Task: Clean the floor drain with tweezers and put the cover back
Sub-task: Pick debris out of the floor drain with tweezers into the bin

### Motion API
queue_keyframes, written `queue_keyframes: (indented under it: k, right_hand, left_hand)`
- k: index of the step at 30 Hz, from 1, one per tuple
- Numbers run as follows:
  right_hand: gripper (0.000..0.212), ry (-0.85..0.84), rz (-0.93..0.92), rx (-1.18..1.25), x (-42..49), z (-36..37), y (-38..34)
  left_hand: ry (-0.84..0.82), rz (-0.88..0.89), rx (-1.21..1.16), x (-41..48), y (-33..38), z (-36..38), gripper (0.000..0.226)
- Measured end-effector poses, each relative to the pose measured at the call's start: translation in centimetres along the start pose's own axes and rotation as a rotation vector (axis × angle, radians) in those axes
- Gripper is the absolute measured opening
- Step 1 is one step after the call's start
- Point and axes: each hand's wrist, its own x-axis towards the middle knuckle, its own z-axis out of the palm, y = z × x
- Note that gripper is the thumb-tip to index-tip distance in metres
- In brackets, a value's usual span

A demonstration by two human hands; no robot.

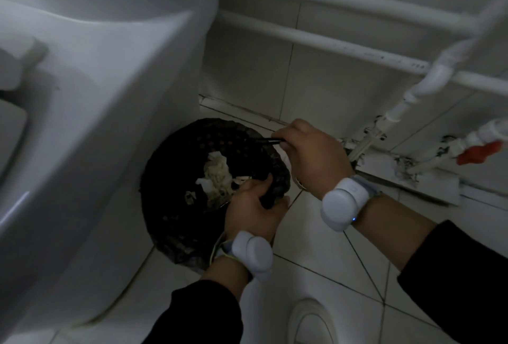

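Both busy: right hand [310, 157] pinches tweezers [270, 140] over bin [176, 206]; left hand [253, 211] grips its rim.

a large white ceramic toilet base [104, 82] fills the left; a round black mesh waste bin [176, 178] touches its side, crumpled white tissue [217, 176] inside. white wall pipes [330, 41] run right — a red valve handle [478, 152] sits low, above the pale floor tiles [343, 283].
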Motion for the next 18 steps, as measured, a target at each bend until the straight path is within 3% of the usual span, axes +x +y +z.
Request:
queue_keyframes:
  k: [2, 6, 8, 13, 18]
  right_hand:
    - [0.027, 0.082, 0.020, 0.047, -0.4, -0.3, 0.4]
    - [0.029, -0.058, 0.083, -0.008, -1.6, 0.0, 1.7]
    - [0.028, 0.014, 0.147, 0.078, -2.4, 0.0, 2.2]
    - [0.024, 0.133, 0.456, 0.320, -4.9, 0.4, 5.2]
    - [0.022, 0.051, 0.723, 0.234, -9.1, 2.5, 10.2]
  left_hand:
    - [0.010, -0.005, -0.008, 0.0, 0.0, 0.0, 0.049]
    - [-0.007, 0.000, -0.003, 0.0, 0.1, -0.1, 0.049]
    - [0.000, 0.007, 0.027, -0.1, 0.2, -0.2, 0.049]
    - [-0.029, 0.048, 0.217, -0.6, 0.7, -0.4, 0.052]
    - [-0.061, 0.021, 0.291, -1.3, 1.5, -0.5, 0.052]
